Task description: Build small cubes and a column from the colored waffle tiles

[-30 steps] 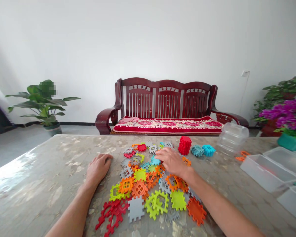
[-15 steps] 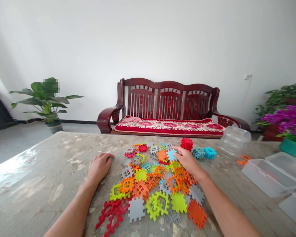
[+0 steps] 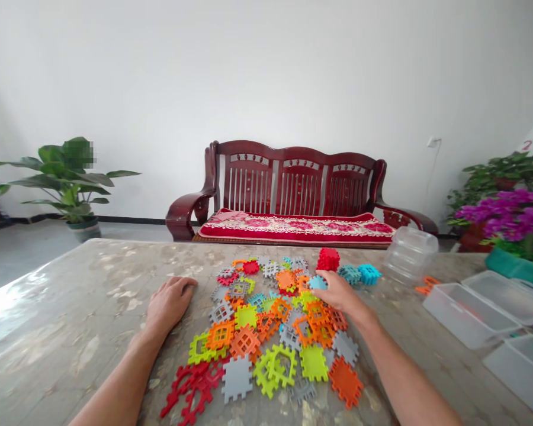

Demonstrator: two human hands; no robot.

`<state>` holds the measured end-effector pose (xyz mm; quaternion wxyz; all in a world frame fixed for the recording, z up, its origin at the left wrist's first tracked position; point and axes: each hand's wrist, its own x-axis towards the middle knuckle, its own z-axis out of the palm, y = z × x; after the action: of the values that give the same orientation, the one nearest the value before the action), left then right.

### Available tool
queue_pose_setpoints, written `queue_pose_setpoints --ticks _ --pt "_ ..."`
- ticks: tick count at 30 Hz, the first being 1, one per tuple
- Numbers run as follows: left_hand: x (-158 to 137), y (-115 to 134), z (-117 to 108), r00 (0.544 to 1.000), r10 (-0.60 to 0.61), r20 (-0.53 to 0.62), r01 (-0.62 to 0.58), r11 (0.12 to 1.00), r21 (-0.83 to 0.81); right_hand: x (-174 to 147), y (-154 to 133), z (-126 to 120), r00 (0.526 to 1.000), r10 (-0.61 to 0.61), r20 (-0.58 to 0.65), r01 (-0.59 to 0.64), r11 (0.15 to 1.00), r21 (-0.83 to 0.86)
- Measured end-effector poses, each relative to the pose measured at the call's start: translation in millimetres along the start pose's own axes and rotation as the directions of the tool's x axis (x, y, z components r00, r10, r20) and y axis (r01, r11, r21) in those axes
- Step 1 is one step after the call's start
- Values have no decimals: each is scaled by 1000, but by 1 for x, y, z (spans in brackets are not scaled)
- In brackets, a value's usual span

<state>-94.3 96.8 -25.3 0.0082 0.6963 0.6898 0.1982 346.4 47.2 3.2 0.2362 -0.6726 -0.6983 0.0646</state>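
My right hand (image 3: 339, 292) pinches a light blue square tile (image 3: 318, 282) with notched edges between thumb and fingers, over the far right side of a loose pile. My left hand (image 3: 172, 300) lies palm down and open on the table, left of the pile, holding nothing. The pile mixes orange, green, grey and red interlocking plastic tiles, among them an orange window tile (image 3: 244, 341), a lime tile (image 3: 314, 362) and a grey tile (image 3: 237, 378). Beyond my right hand stand a red stack (image 3: 328, 259), a teal stack (image 3: 350, 274) and a bright blue stack (image 3: 370, 273).
Clear plastic boxes (image 3: 471, 319) and an upended clear container (image 3: 411, 255) occupy the right side, with orange pieces (image 3: 427, 285) between them. A planter of purple flowers (image 3: 510, 216) is at the far right. Behind the patterned table (image 3: 89, 307) stands a wooden bench (image 3: 299, 183).
My right hand has closed round the light blue tile and shifted it slightly right, off its place beside the orange tile. The view has turned a little right. My left hand stays put.
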Motion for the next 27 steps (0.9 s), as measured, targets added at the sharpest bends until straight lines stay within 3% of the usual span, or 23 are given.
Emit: queue_pose_setpoints --ticks 10,14,18,20,22,24,27 --pt "3 -3 2 1000 5 17 -5 1000 4 -7 -19 -3 1000 -7 -6 6 996 -93" --pt "4 -6 4 1000 12 8 -12 1000 -7 -2 -18 -16 999 -21 -25 25 988 152" --pt "6 -9 7 1000 13 14 -13 1000 -3 7 1 -46 994 40 -101 11 885 466" --pt "6 -10 7 1000 17 15 -17 1000 -1 10 23 -60 961 150 -233 -5 851 525" --pt "6 -11 8 1000 28 10 -28 1000 -1 11 52 -68 880 298 -371 -78 859 506" --pt "6 -12 9 999 34 7 -34 999 -1 9 82 -70 807 392 -442 -231 898 376" --pt "5 -13 10 999 39 4 -39 999 0 5 118 -64 780 429 -455 -403 901 160"
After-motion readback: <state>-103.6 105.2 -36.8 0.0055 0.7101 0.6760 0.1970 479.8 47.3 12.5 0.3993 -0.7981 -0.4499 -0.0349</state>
